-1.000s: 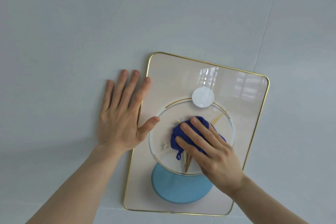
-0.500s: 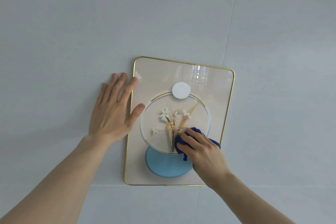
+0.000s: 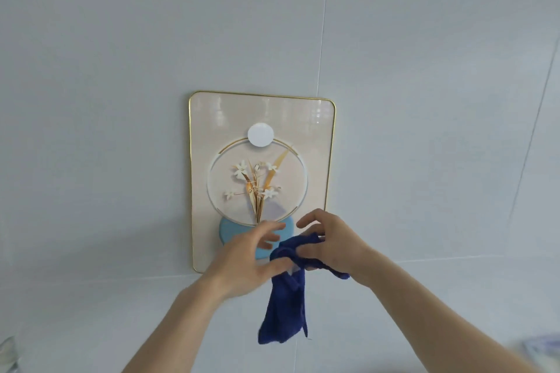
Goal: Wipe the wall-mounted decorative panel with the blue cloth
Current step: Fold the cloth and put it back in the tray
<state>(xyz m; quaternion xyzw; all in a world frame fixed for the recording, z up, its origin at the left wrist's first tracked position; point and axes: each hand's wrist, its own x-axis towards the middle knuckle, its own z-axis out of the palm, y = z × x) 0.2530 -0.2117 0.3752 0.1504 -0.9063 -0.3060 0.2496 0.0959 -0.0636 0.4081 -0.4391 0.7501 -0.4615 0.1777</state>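
Both hands meet low in the frame's centre, right hand pinching the dangling dark-blue cloth, left hand spread beside it; better refold a clean pad before returning to the gold-rimmed cream flower panel just above.

Both hands meet in front of the lower part of the gold-framed decorative panel on the pale wall. The right hand grips the bunched blue cloth, which hangs downward; the left hand touches its top with loosely spread fingers.
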